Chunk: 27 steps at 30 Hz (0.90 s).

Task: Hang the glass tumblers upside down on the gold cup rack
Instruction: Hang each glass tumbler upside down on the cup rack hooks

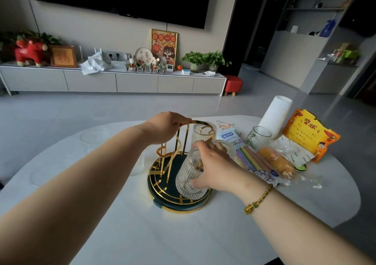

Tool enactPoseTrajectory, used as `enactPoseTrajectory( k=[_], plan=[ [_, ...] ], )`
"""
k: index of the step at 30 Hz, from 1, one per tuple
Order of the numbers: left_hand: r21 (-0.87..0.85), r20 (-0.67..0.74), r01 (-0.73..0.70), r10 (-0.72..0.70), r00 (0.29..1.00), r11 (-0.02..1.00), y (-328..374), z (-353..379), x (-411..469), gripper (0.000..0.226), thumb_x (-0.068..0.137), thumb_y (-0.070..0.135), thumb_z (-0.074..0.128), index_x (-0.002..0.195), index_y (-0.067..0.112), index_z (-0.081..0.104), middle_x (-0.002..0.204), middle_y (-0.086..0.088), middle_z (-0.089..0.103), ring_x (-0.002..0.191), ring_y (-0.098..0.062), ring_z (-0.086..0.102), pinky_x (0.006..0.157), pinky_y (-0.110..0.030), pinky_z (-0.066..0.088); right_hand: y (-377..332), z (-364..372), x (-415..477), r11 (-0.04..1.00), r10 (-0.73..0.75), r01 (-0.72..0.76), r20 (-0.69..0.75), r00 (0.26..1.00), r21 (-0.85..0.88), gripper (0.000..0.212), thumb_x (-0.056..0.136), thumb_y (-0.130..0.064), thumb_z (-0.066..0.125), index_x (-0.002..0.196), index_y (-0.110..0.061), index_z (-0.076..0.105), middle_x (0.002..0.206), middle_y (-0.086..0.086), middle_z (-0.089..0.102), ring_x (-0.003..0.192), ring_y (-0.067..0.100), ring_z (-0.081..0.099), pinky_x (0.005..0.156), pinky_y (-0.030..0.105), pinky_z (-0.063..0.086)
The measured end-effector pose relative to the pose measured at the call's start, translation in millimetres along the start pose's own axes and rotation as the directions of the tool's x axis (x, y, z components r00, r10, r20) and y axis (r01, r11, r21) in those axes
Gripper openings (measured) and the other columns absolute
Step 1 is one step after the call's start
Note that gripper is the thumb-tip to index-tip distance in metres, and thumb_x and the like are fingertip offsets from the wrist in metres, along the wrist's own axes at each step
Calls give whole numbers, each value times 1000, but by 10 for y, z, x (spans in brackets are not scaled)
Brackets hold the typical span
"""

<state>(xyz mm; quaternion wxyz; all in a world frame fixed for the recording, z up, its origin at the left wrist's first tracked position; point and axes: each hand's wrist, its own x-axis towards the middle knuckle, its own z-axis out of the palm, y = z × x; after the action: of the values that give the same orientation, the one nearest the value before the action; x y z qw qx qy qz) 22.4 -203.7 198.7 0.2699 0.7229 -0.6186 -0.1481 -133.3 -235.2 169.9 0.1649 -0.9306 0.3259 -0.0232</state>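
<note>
the ribbed glass tumbler (190,175) is sitting mouth down on the near side of the gold cup rack (177,163), tilted, its rim just over the dark round tray (162,200) at the rack's foot. the right hand (211,163) is wrapping it from the right: the fingers (200,145) are curling over its upturned base and the thumb is pressing low on the near wall by the rim, so the glass is lying inside the curl of that hand and the fingers are clamped on it. a gold bracelet (257,200) is circling that wrist.

the left hand (166,125) is reaching across to the top of the rack, its fingers pinched together on the gold loop handle there. a second tumbler (200,134) is standing at the rack's far side, under the loop, just behind the right hand's knuckles; i cannot tell whether it is hung on a prong.

on the white surface (183,234), right of the rack, a glass mug (258,137), a white ribbed cup (275,115) upside down, a packet of coloured sticks (253,159) and an orange snack bag (311,134) are lying close together. faint clear glasses (93,137) are standing to the left, well apart from both hands.
</note>
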Motion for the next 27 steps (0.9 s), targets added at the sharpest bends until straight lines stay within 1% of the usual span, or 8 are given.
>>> enactPoseTrajectory(
  k=[2,7,12,16,23,27],
  plan=[
    [-1,-4,-9,9,1000,1000,-16,9,-4,39,93,2,27,125,14,45,137,-9,47,126,-24,41,106,-31,30,4,50,36,1000,-3,3,6,1000,-15,82,67,-27,70,132,-23,20,137,6,30,123,25,21,94,31,28],
    [-5,-20,-23,23,1000,1000,-47,27,-7,40,92,0,27,125,14,45,137,-9,46,126,-24,41,106,-31,30,-12,124,85,1000,2,-2,8,1000,-13,84,70,-26,68,137,-23,16,142,6,27,128,28,17,104,38,25],
    [-6,-25,-36,36,999,999,-61,35,-15,41,91,-1,26,125,14,44,137,-10,47,125,-25,43,105,-32,32,-26,138,96,1000,-2,2,-7,1000,20,82,71,-24,68,136,-20,18,143,6,27,130,28,18,105,39,26],
    [-3,-33,-45,45,998,999,-65,42,-23,42,91,-2,26,125,15,44,137,-10,46,125,-25,42,106,-33,32,7,159,55,999,-14,14,-11,1000,36,81,72,-26,67,136,-23,18,145,4,25,131,26,16,107,39,24],
    [5,-29,-51,51,998,999,-75,51,-26,45,90,-3,26,126,17,43,140,-8,43,128,-24,38,108,-33,28,36,191,34,999,-47,47,-6,999,4,82,76,-27,63,138,-24,11,151,2,14,136,25,9,111,39,17],
    [13,-19,-10,10,1000,1000,-56,20,-21,54,85,-10,26,127,20,42,142,-6,41,132,-23,33,111,-35,23,55,220,12,998,-44,45,-16,999,52,81,77,-27,63,138,-26,10,153,0,7,139,21,1,112,40,14]
  ],
)
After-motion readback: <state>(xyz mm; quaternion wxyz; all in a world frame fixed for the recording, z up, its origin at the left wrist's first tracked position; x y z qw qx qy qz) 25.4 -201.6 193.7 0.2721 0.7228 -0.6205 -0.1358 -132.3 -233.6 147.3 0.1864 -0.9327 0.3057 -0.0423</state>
